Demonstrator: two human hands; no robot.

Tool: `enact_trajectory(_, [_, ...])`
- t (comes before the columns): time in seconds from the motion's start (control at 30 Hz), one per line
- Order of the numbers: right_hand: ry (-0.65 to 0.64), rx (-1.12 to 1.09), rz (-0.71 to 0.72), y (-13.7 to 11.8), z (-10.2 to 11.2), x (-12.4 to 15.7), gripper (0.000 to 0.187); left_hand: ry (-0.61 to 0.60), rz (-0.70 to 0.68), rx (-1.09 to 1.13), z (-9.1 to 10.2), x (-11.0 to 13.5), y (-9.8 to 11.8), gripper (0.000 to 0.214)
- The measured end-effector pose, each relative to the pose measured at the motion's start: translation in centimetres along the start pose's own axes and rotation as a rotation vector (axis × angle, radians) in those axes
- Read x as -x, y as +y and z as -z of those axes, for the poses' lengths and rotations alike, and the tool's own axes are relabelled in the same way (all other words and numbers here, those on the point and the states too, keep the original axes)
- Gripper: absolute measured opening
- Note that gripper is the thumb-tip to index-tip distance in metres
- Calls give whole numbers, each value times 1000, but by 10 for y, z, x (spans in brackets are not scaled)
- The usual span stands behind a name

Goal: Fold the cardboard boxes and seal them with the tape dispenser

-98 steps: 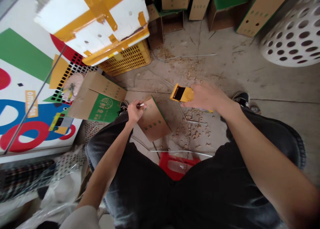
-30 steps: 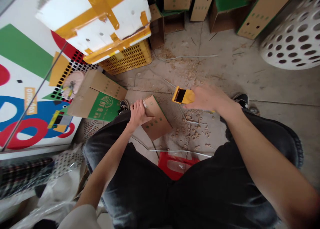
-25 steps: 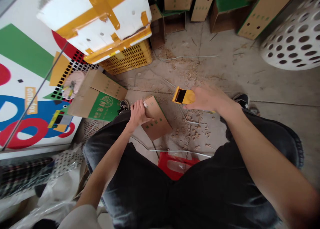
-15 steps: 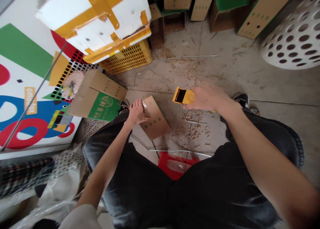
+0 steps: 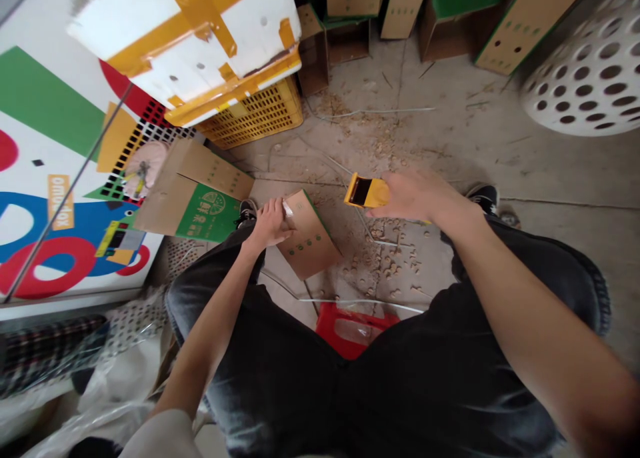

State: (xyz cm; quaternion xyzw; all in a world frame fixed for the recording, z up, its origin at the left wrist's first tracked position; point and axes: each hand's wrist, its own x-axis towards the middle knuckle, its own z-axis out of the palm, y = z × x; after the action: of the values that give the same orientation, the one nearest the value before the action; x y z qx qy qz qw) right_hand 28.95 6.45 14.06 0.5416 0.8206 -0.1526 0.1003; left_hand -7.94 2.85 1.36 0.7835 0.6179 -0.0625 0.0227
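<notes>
My left hand (image 5: 269,227) grips the upper left side of a small cardboard box (image 5: 311,241) on the floor between my feet. Its fingers lie over the box's edge, with the thumb on the printed brown face. A shiny strip of clear tape (image 5: 287,209) shows by the fingertips. My right hand (image 5: 411,195) is closed round a yellow tape dispenser (image 5: 369,191), held to the right of the box and apart from it. The dispenser's wide front end, with a dark opening, points left. My palm hides the rest of it.
A green-and-brown carton (image 5: 203,208) stands left of my foot. Behind it, a taped white foam box (image 5: 240,45) sits on a yellow crate (image 5: 260,115). More cartons (image 5: 403,8) and a white perforated basket (image 5: 585,88) stand further back. Cardboard bits (image 5: 393,261) and a red plastic object (image 5: 335,328) lie on the floor.
My left hand has shifted slightly left along the box, and its thumb has drawn in towards the fingers. The right hand and the dispenser have stayed nearly still.
</notes>
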Motion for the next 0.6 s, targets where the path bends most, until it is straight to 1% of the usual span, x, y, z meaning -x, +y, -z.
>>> enact_trajectory(0.2, [-32, -24, -10, -3, 1, 2, 67, 18, 32, -31, 1, 2, 15, 116])
enact_trajectory(0.27, [-31, -24, -8, -3, 1, 1, 68, 14, 31, -28, 3, 2, 16, 114])
enact_trajectory(0.43, [-21, -20, -5, -1, -2, -1, 70, -3, -29, 33, 9, -2, 5, 93])
enact_trajectory(0.6, [-31, -30, -11, -1, -2, -1, 70, 32, -123, 199, 16, -5, -13, 65])
